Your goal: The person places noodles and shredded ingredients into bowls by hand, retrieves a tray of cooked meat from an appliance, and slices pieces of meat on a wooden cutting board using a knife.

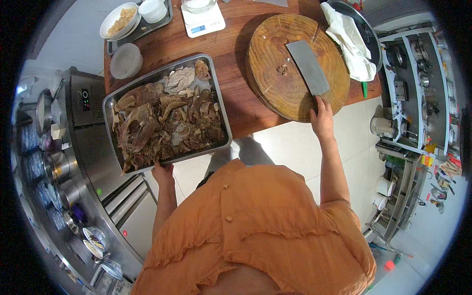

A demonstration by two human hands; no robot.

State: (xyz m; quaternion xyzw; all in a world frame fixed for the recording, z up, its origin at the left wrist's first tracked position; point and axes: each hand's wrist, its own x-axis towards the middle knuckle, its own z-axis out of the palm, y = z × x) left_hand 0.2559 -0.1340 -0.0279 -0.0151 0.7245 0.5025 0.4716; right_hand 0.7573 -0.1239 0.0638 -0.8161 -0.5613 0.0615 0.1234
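Note:
A deep rectangular metal tray (222, 110) full of cooked, dark brown meat pieces (166, 121) lies at the left, its near corner reaching past the table edge. My left hand (164, 175) grips that tray's near rim from below. To the right, a cleaver (309, 68) lies flat on a thick round wooden chopping block (273, 88). My right hand (323, 118) is at the near end of the blade, fingertips touching it or just beside it. The cleaver's handle is not visible, so whether the fingers close around it is unclear. A small meat scrap (282, 69) rests on the block.
On the wooden table (236, 62) stand a digital scale (204, 22), a lidded plastic tub (126, 61) and a white bowl (120, 20) of pale pieces. A white cloth (350, 44) drapes over a dark pan (374, 55). Steel cabinets (107, 158) flank the left; shelves (424, 92) the right.

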